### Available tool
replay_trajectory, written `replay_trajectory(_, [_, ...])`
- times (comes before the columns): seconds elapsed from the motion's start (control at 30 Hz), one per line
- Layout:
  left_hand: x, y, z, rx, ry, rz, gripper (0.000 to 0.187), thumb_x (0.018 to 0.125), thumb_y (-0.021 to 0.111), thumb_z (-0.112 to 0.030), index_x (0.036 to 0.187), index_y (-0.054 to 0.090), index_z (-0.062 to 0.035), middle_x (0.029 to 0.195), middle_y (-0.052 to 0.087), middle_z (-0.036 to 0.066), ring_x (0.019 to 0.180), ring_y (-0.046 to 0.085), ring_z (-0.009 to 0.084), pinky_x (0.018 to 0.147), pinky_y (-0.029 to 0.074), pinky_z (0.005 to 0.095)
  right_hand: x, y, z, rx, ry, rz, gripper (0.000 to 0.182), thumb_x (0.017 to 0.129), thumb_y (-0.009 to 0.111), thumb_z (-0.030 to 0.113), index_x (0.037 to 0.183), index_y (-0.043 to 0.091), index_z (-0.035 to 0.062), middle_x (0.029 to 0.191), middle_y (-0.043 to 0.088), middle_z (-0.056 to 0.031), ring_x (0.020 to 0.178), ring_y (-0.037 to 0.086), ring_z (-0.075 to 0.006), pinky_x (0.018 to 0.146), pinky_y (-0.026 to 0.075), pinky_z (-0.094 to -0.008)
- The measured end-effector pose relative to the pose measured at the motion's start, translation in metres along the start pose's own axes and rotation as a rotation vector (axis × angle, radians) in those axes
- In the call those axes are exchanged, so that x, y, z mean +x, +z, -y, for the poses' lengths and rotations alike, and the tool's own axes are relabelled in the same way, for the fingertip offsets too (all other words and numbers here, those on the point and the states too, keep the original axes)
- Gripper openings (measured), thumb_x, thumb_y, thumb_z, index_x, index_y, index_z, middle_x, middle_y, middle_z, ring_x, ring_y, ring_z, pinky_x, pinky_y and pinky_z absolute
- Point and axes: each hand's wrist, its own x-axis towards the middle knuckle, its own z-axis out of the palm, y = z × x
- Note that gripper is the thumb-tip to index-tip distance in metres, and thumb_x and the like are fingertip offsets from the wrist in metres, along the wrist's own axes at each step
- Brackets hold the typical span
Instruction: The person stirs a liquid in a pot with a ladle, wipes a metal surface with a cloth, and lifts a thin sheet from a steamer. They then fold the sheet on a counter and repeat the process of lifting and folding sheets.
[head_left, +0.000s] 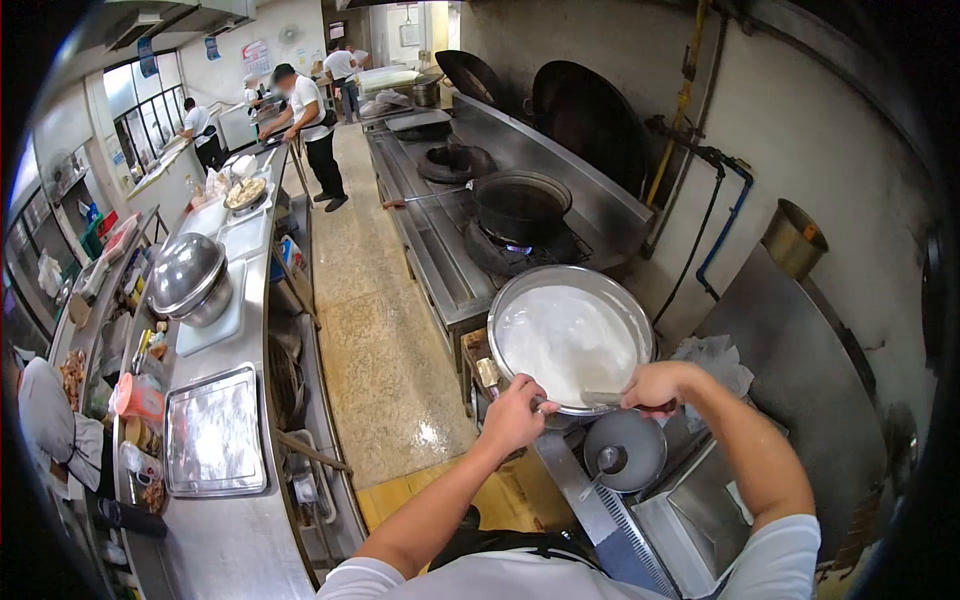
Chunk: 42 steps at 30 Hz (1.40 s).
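Note:
A large round metal bowl (646,318) holds a smooth, white, batter-like mixture (565,335). At the bowl's near left rim, my left hand (515,415) is closed with its thumb over the edge, gripping it. My right hand (658,388) is wrapped round the dark handle of a flat-ended utensil (600,397); its pale front part reaches into the mixture at the near side, and its tip is hidden. Just below the bowl sits a grey pan (640,440) with a ladle (610,460) in it.
Beyond the bowl, a deep pot (520,205) stands over a lit blue flame on the steel stove (430,270). Left of the aisle, a steel counter (225,535) carries a tray (214,430) and a domed metal bowl (187,275). Several people stand farther back.

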Motion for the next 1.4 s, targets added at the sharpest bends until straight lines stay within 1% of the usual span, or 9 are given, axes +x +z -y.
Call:
replay_trajectory(0.17, [0.002,-0.001,-0.005,0.013,-0.004,-0.004,0.03,0.092,0.078,-0.033,0.106,0.071,-0.007,0.121,0.064,0.011,0.108,0.067,0.0381,0.089,0.054,0.0479,0.009,0.039,-0.028,0.362,-0.141,-0.077,0.018,0.103,0.062,0.019,0.103,0.066,0.0015,0.07,0.059,-0.0024,0.047,0.054,-0.0125,0.04,0.04,-0.0311])
replay_trajectory(0.3, [0.002,0.007,0.002,-0.017,0.03,-0.054,0.035,0.091,0.078,-0.037,0.102,0.072,-0.0048,0.119,0.065,0.01,0.103,0.069,0.038,0.086,0.055,0.0487,-0.007,0.067,-0.04,0.626,-0.204,-0.153,0.037,0.104,0.06,0.017,0.138,0.063,0.0036,0.071,0.059,-0.0002,0.045,0.052,-0.0099,0.039,0.038,-0.0294])
replay_trajectory(0.57, [0.002,0.014,0.009,-0.048,0.048,-0.059,0.03,0.089,0.081,-0.032,0.101,0.072,-0.0058,0.115,0.065,0.011,0.099,0.068,0.0377,0.083,0.055,0.0469,-0.009,0.119,-0.066,0.893,-0.335,-0.227,0.055,0.106,0.059,0.017,0.158,0.045,0.0042,0.07,0.059,0.0004,0.047,0.051,-0.0092,0.043,0.041,-0.0287])
replay_trajectory(0.8, [0.004,0.015,0.012,-0.05,0.076,-0.049,0.027,0.089,0.082,-0.025,0.101,0.07,-0.0041,0.113,0.064,0.012,0.09,0.068,0.035,0.078,0.056,0.0445,0.009,0.158,-0.088,0.885,-0.433,-0.384,0.061,0.105,0.063,0.017,0.16,0.042,0.0023,0.073,0.059,-0.0001,0.047,0.049,-0.0072,0.043,0.041,-0.0262])
replay_trajectory(0.93, [0.004,0.016,0.012,0.012,0.128,-0.083,0.026,0.089,0.082,-0.02,0.102,0.07,-0.0023,0.113,0.063,0.012,0.076,0.068,0.027,0.07,0.056,0.0393,0.008,0.172,-0.086,0.579,-0.48,-0.662,0.065,0.098,0.071,0.021,0.153,0.048,-0.0033,0.081,0.068,-0.0119,0.066,0.064,-0.0167,0.065,0.054,-0.038])
replay_trajectory(0.97, [0.004,0.015,0.011,0.017,0.125,-0.085,0.026,0.089,0.083,-0.021,0.102,0.07,-0.0025,0.113,0.063,0.011,0.076,0.068,0.0268,0.07,0.056,0.0393,-0.001,0.175,-0.086,0.578,-0.387,-0.68,0.059,0.095,0.072,0.022,0.144,0.055,-0.0076,0.088,0.071,-0.0217,0.082,0.072,-0.0295,0.079,0.056,-0.0448])
replay_trajectory(1.07, [0.004,0.015,0.011,-0.004,0.123,-0.082,0.026,0.089,0.082,-0.021,0.102,0.07,-0.0029,0.113,0.063,0.012,0.076,0.068,0.0272,0.07,0.056,0.0392,0.011,0.185,-0.1,0.353,-0.456,-0.869,0.051,0.096,0.068,0.018,0.14,0.057,-0.0062,0.1,0.072,-0.028,0.09,0.072,-0.0427,0.08,0.055,-0.0495])
replay_trajectory(1.17, [0.006,0.013,0.008,-0.042,0.049,-0.044,0.028,0.089,0.082,-0.027,0.101,0.07,-0.0049,0.116,0.064,0.012,0.096,0.069,0.0389,0.081,0.056,0.047,0.022,0.187,-0.109,0.151,-0.444,-1.103,0.046,0.097,0.065,0.015,0.138,0.056,-0.0033,0.11,0.07,-0.0303,0.093,0.068,-0.0525,0.081,0.055,-0.0557])
replay_trajectory(1.4, [0.004,0.013,0.006,-0.05,0.051,-0.056,0.03,0.09,0.081,-0.03,0.102,0.069,-0.0047,0.116,0.063,0.012,0.099,0.068,0.0392,0.083,0.056,0.0477,0.013,0.136,-0.094,-0.178,-0.107,-1.086,0.043,0.096,0.064,0.015,0.136,0.056,0.0004,0.105,0.071,-0.0252,0.085,0.073,-0.0455,0.076,0.059,-0.0559])
